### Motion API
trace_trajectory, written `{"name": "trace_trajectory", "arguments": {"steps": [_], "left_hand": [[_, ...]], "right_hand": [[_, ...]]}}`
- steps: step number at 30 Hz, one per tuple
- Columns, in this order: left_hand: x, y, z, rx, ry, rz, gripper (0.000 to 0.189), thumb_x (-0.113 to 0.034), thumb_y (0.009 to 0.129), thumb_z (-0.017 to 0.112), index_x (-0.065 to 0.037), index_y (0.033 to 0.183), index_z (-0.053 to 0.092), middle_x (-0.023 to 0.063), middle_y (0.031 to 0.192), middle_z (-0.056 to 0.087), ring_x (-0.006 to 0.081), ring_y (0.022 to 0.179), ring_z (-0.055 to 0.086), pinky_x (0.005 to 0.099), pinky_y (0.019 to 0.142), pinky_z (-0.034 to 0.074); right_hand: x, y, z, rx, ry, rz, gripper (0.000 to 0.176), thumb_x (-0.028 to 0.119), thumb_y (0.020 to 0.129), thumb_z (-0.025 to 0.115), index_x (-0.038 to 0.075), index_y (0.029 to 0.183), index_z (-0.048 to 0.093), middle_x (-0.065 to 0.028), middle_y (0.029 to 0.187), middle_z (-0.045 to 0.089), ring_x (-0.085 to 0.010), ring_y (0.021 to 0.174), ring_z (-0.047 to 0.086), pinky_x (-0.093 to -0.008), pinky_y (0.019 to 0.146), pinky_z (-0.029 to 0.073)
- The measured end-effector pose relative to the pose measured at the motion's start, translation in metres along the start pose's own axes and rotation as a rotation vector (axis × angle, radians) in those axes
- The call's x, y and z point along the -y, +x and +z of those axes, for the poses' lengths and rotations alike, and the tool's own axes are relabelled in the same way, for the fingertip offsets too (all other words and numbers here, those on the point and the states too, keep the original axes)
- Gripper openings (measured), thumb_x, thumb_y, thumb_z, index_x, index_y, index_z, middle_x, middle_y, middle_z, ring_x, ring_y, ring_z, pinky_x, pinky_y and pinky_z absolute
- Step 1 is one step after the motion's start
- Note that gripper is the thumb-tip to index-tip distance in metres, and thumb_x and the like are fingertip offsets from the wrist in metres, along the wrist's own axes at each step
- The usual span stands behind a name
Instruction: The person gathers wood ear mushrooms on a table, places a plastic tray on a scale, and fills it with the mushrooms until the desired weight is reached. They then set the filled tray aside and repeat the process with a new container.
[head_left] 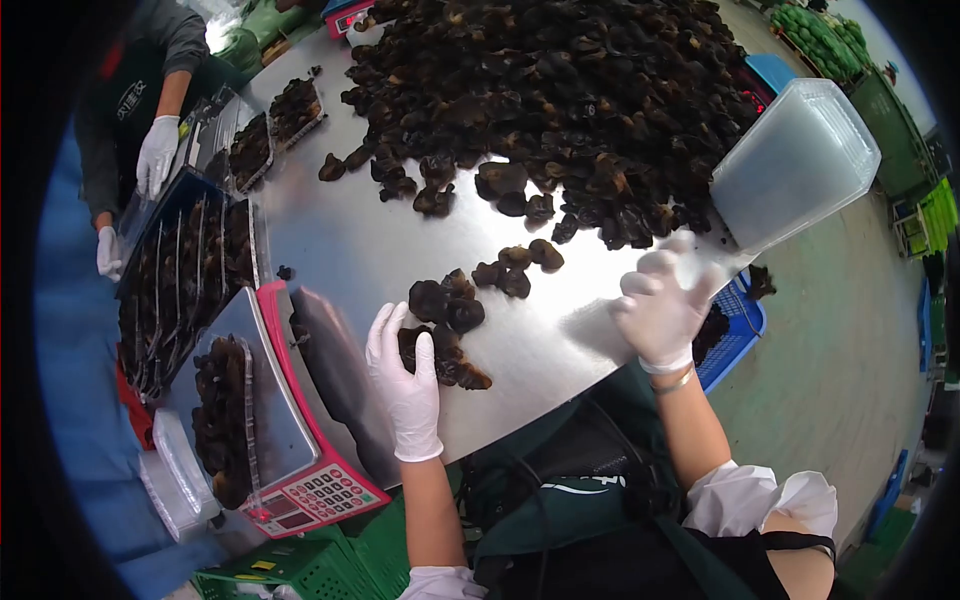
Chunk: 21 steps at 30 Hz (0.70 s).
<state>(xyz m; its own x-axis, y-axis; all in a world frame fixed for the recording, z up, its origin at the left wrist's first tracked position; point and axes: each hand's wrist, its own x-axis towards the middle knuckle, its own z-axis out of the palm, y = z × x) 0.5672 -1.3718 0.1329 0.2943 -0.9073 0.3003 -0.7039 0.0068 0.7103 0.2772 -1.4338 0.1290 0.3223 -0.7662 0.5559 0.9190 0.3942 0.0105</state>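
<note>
My left hand, in a white glove, rests at the table with thumb and fingers closed around a dark wood ear mushroom. More wood ears lie in a small cluster against it. To the right, my gloved right hand is raised over the table's edge, slightly blurred, its fingers spread and holding nothing. It is nearest to a stack of clear plastic trays and the large heap of wood ears.
A red-framed scale at left carries a filled tray. Filled trays stand beyond it, near a co-worker's gloved hand. A blue basket sits below the steel table's right edge; green crates are below left.
</note>
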Motion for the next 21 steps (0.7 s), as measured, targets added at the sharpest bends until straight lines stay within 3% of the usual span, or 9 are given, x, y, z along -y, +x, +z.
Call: {"name": "trace_trajectory", "arguments": {"steps": [2,3,4,6,8,12,15,16,21], "left_hand": [[0.0,0.0,0.001,-0.005,0.004,0.007,0.041,-0.014,0.091,0.067,-0.005,0.131,0.061,0.0151,0.136,0.057,0.0327,0.127,0.052,0.0432,0.111,0.038],[0.001,0.0,0.0,-0.003,0.011,0.008,0.041,-0.014,0.092,0.067,-0.005,0.132,0.061,0.0152,0.136,0.057,0.0327,0.128,0.052,0.0433,0.112,0.037],[0.001,0.0,0.001,0.002,0.01,0.018,0.041,-0.014,0.092,0.067,-0.005,0.132,0.061,0.0152,0.136,0.057,0.0327,0.128,0.052,0.0433,0.112,0.037],[0.003,-0.001,0.001,-0.014,0.029,0.024,0.041,-0.014,0.092,0.066,-0.005,0.131,0.061,0.0153,0.136,0.057,0.0326,0.129,0.051,0.0433,0.112,0.037],[0.002,-0.001,0.002,-0.006,0.033,0.025,0.04,-0.013,0.092,0.066,-0.005,0.131,0.061,0.0154,0.136,0.057,0.0324,0.129,0.051,0.0433,0.112,0.037],[0.002,-0.001,0.002,-0.008,0.028,0.018,0.04,-0.013,0.093,0.066,-0.005,0.131,0.061,0.0154,0.137,0.057,0.0325,0.129,0.051,0.0434,0.112,0.037],[0.001,0.0,0.0,-0.011,0.021,0.023,0.04,-0.013,0.093,0.066,-0.005,0.131,0.061,0.0155,0.137,0.057,0.0328,0.129,0.052,0.0434,0.112,0.037],[0.0,0.0,0.001,-0.014,0.021,0.022,0.04,-0.012,0.092,0.066,-0.005,0.131,0.061,0.0155,0.136,0.058,0.033,0.129,0.052,0.0435,0.112,0.037],[-0.001,0.001,0.001,-0.005,0.038,0.011,0.04,-0.01,0.091,0.065,-0.005,0.131,0.061,0.0164,0.136,0.058,0.0328,0.129,0.052,0.0435,0.112,0.037]], "right_hand": [[-0.004,0.019,0.012,-0.337,-0.756,0.172,0.056,0.041,0.098,0.06,0.009,0.143,0.049,-0.0081,0.131,0.062,-0.0206,0.114,0.058,-0.0382,0.101,0.046],[-0.009,0.037,0.018,-0.462,-1.305,0.37,0.036,0.024,0.1,0.058,0.008,0.132,0.06,-0.0064,0.13,0.063,-0.0184,0.115,0.058,-0.0328,0.098,0.047],[-0.031,0.045,0.019,-0.493,-1.591,0.328,0.028,0.011,0.097,0.056,0.006,0.123,0.066,-0.0077,0.127,0.064,-0.0191,0.113,0.059,-0.0328,0.095,0.048],[-0.043,0.051,0.003,-0.175,-2.285,0.238,0.039,0.015,0.089,0.065,0.009,0.127,0.063,-0.0118,0.121,0.063,-0.0299,0.116,0.055,-0.0418,0.101,0.044],[-0.062,0.039,-0.006,-0.104,-2.531,0.362,0.043,0.018,0.088,0.064,0.012,0.131,0.062,-0.0124,0.136,0.057,-0.0336,0.127,0.049,-0.0463,0.112,0.032],[-0.091,0.011,0.007,0.032,-2.426,0.344,0.042,0.017,0.089,0.063,0.017,0.131,0.062,-0.0073,0.139,0.057,-0.0301,0.136,0.044,-0.0555,0.113,0.026],[-0.071,-0.001,0.012,-0.035,-2.252,0.302,0.035,0.013,0.089,0.061,0.018,0.123,0.067,-0.003,0.128,0.064,-0.0264,0.128,0.052,-0.051,0.11,0.029],[-0.065,0.0,0.014,-0.139,-2.253,0.195,0.034,0.0,0.085,0.057,0.012,0.114,0.07,-0.0048,0.121,0.067,-0.0253,0.12,0.056,-0.0422,0.109,0.033],[-0.038,0.022,0.006,-0.248,-2.24,0.025,0.036,-0.003,0.083,0.06,0.009,0.115,0.069,-0.0092,0.114,0.069,-0.0313,0.111,0.06,-0.0418,0.1,0.043]]}}
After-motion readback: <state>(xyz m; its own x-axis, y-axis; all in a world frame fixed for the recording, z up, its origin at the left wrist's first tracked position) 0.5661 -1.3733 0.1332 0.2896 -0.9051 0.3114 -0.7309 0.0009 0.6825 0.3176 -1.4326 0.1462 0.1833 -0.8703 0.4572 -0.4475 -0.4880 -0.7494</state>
